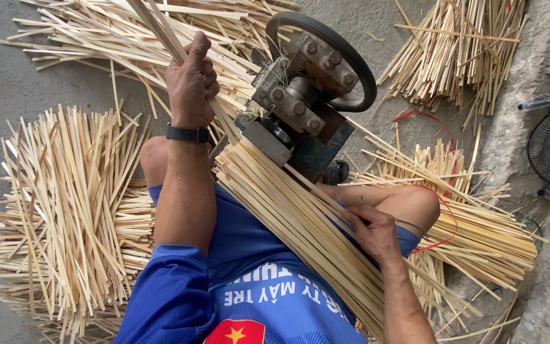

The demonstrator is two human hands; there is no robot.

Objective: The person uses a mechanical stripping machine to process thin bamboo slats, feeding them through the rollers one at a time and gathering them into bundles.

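Bamboo strips (300,223), light and springy, lie bundled across the lap into the iron machine (300,102): left hand (192,79) fisted on drawn strips, right hand (373,232) seemingly pinching one mid-bundle, best gripped there.

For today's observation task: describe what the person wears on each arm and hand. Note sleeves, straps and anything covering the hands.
Both hands are bare, with no gloves. The left hand has a black band strapped round the wrist, like a watch or fitness strap. The left arm carries a blue sleeve pushed up above the elbow. The right hand has nothing on hand or wrist; no sleeve shows on its forearm.
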